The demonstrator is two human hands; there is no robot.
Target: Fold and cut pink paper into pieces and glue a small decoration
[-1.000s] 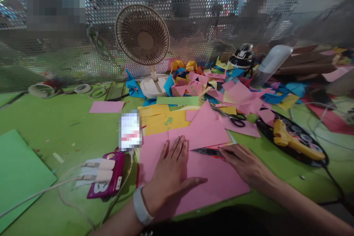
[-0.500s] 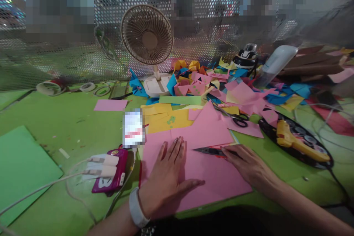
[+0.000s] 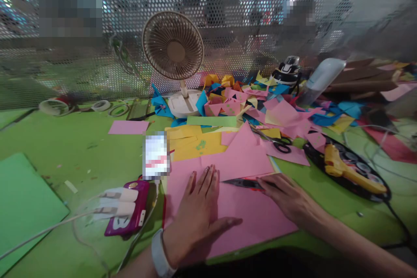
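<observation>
A large pink paper sheet (image 3: 257,221) lies in front of me with a folded or pointed pink piece (image 3: 243,150) at its upper part. My left hand (image 3: 200,206) rests flat on the sheet, fingers stretched forward and thumb spread to the right. In my right hand (image 3: 283,193) is a black and red utility knife (image 3: 243,183), held low over the sheet. Its dark, pointed tip faces left, close to my left fingers. The knife's rear end is hidden by my hand. Yellow paper (image 3: 187,147) sticks out beyond the pink sheet.
Left are a phone (image 3: 155,156), a purple power strip (image 3: 138,213) with cables, and green paper (image 3: 26,195). A fan (image 3: 176,52), scraps (image 3: 234,102), and a spray bottle (image 3: 325,76) stand behind. Black-handled scissors (image 3: 282,147) and a yellow glue gun (image 3: 352,173) lie right.
The knife and right hand move slightly right, then slightly back left. My left hand stays flat on the pink sheet. The whole view shifts a little.
</observation>
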